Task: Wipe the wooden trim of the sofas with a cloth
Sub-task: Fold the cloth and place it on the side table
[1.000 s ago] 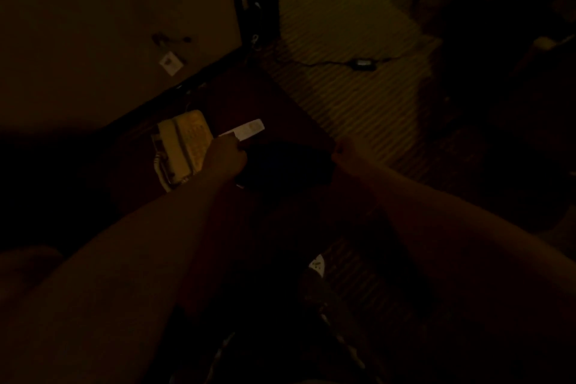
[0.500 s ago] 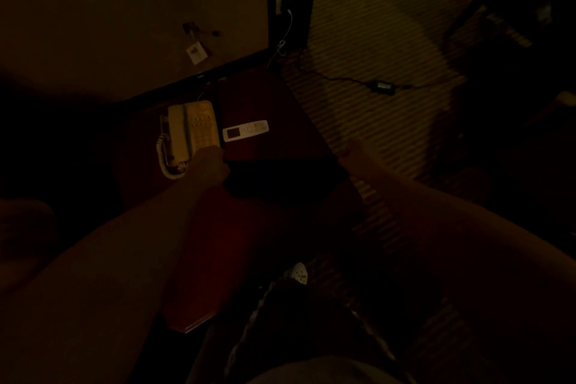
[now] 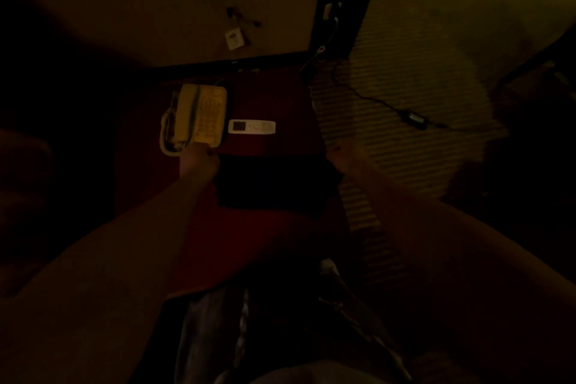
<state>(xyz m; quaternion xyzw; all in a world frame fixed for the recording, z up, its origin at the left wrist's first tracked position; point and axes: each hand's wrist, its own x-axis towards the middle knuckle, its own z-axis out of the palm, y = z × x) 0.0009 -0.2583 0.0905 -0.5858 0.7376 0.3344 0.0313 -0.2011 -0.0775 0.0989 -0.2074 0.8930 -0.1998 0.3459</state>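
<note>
Holding a dark cloth [image 3: 274,184], both hands [image 3: 199,162] blur into gloom.

Both arms fwd, left hand [image 3: 199,162] & right hand [image 3: 344,156] fingers curled

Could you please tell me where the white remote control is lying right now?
In the head view the white remote control lies on the reddish table, just right of the yellowish telephone.
</note>
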